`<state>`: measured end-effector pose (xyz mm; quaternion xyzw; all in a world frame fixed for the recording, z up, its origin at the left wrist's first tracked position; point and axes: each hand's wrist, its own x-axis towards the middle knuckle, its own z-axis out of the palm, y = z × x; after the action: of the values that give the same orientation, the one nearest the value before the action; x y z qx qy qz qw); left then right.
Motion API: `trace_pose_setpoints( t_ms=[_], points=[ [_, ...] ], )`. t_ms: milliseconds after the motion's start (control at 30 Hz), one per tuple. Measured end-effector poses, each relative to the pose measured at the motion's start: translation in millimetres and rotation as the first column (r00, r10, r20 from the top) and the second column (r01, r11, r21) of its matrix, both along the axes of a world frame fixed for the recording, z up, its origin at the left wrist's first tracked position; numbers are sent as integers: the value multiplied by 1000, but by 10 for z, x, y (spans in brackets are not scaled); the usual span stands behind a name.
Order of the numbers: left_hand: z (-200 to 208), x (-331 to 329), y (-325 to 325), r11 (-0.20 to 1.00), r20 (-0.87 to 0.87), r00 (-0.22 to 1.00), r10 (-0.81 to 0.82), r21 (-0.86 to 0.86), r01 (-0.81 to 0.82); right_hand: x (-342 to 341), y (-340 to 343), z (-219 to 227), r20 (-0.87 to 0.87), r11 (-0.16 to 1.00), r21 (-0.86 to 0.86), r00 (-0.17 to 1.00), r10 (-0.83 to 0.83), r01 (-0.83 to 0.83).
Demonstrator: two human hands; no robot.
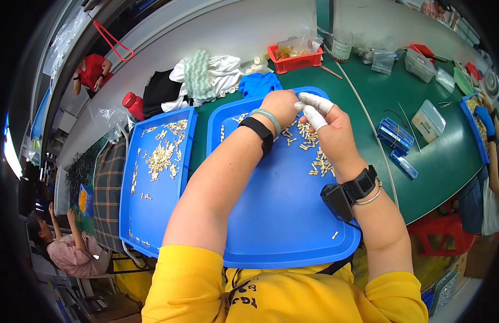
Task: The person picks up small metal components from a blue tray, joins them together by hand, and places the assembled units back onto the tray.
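Note:
Both my hands meet over the far part of a large blue tray (281,210). My left hand (281,107) is closed, its back toward me and its fingertips mostly hidden. Beside it, my right hand (335,132) has white coverings on the thumb and forefinger, pinched close to the left fingers. Anything between the fingers is too small or hidden to make out. Small brass-coloured metal pieces (320,164) lie scattered under and around the hands, and a single piece (335,235) rests near the tray's front right corner.
At left, a second blue tray (132,202) holds more pieces (162,157). Cloths (198,75) and a red bin (295,63) stand behind. Blue boxes (395,135) and a clear container (428,121) sit at right on the green table (368,86). Other people (79,253) work nearby.

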<state>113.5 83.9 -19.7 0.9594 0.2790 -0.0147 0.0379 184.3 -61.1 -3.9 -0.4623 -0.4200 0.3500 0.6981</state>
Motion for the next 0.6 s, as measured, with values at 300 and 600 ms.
trace_pose_setpoints(
  t_ms=[300, 600],
  points=[
    [10, 22, 40, 999, 19, 1000, -14, -52, 15, 41, 30, -28, 11, 999, -4, 999, 36, -35],
    [258, -216, 20, 998, 144, 989, 41, -51, -34, 33, 0, -33, 33, 998, 27, 998, -49, 49]
  ],
)
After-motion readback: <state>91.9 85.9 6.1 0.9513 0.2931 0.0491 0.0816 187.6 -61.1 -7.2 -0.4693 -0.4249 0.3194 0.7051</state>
